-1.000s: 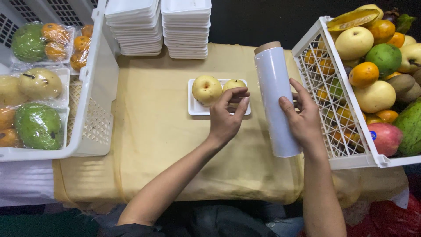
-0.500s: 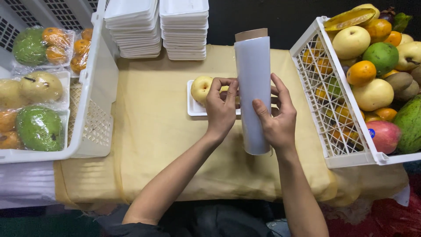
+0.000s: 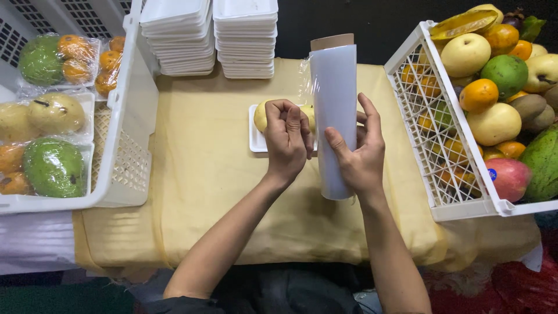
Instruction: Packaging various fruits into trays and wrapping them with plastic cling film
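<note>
My right hand (image 3: 357, 154) grips a long roll of clear cling film (image 3: 334, 87) with a cardboard core, held lengthwise above the table. My left hand (image 3: 288, 139) pinches the loose edge of the film at the roll's left side, fingers closed on it. Under both hands sits a small white foam tray (image 3: 254, 136) with yellow pears (image 3: 261, 115), mostly hidden by my left hand and the roll. A bit of film stands off the roll near its top left.
A yellow cloth (image 3: 203, 192) covers the table. Two stacks of white foam trays (image 3: 209, 35) stand at the back. A white crate (image 3: 125, 145) on the left holds wrapped fruit trays. A white basket (image 3: 436, 134) on the right holds loose mixed fruit.
My right hand carried the roll from beside the right basket leftward over the pear tray. My left hand left the pears and closed on the film's edge.
</note>
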